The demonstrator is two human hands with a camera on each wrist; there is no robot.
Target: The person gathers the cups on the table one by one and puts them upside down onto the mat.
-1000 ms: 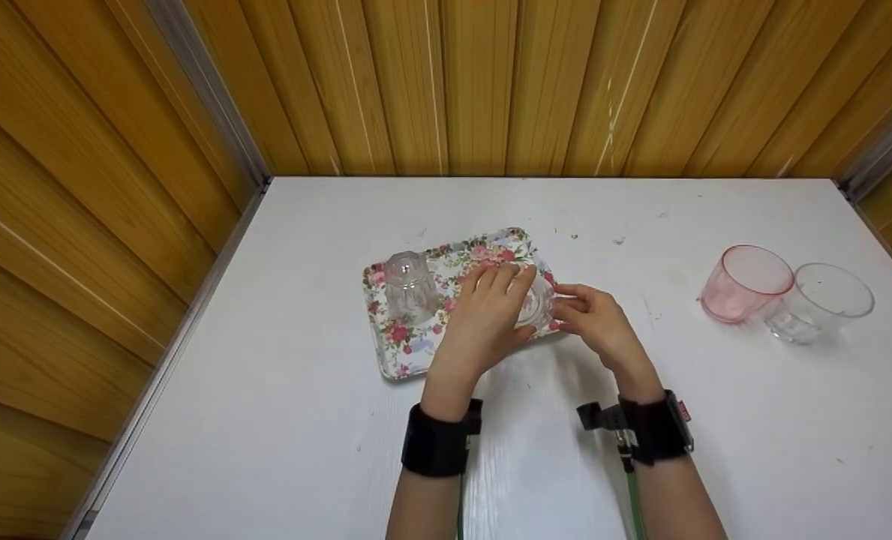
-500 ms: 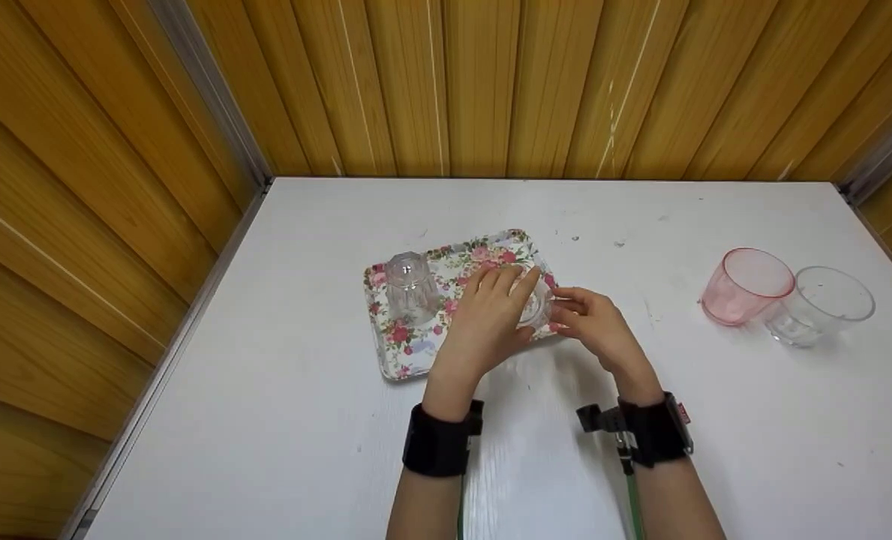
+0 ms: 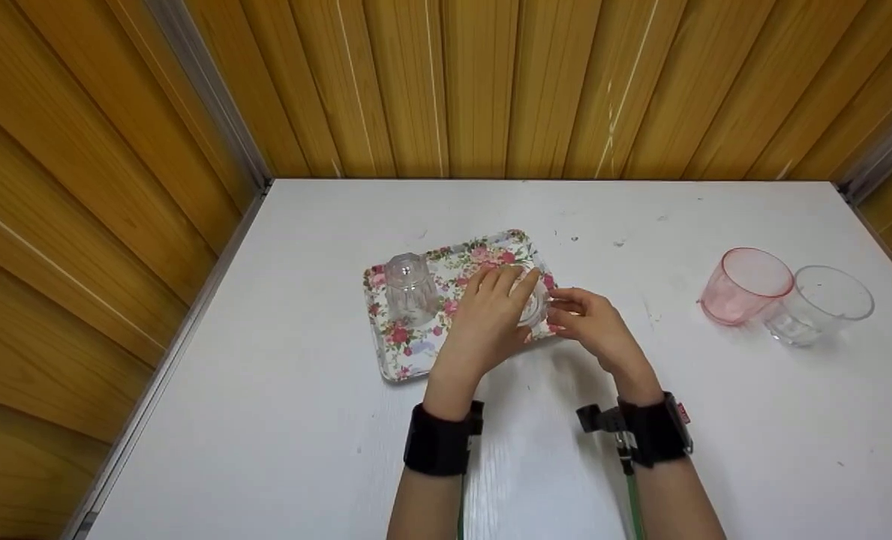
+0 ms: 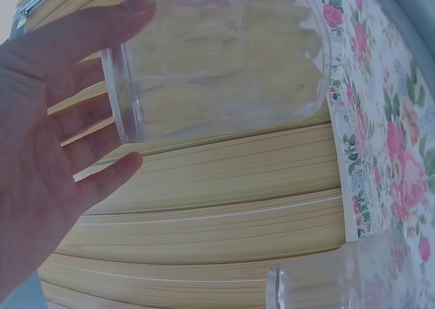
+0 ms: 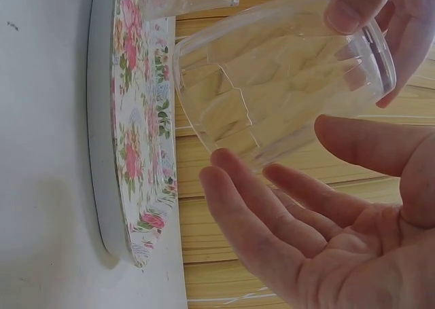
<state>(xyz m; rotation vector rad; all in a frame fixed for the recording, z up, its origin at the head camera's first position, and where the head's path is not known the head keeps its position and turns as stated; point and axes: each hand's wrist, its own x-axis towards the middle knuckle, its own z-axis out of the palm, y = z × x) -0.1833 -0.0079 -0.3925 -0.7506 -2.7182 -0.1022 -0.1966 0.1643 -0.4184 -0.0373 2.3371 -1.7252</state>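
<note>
My left hand (image 3: pixel 483 319) grips a clear drinking glass (image 4: pixel 224 64) by its thick base, thumb on one side and fingers on the other. Upside down and slightly tilted, the glass has its rim close over the right part of a floral tray (image 3: pixel 415 356). In the right wrist view, my right hand (image 5: pixel 326 234) has loosely bent fingers, with fingertips right at the lower side of that glass (image 5: pixel 272 78) near the rim. A second clear glass (image 3: pixel 409 289) stands upside down on the tray's left part.
To the right on the white table (image 3: pixel 265 420), a pink glass (image 3: pixel 746 289) and a clear, wide-mouthed glass (image 3: pixel 821 307) stand upright, overlapping in the head view. Wood-look panels (image 3: pixel 476 90) rise behind the table and along its left side.
The glass and the right fingertips have shifted very slightly left over the tray. Otherwise both hands keep nearly the same pose.
</note>
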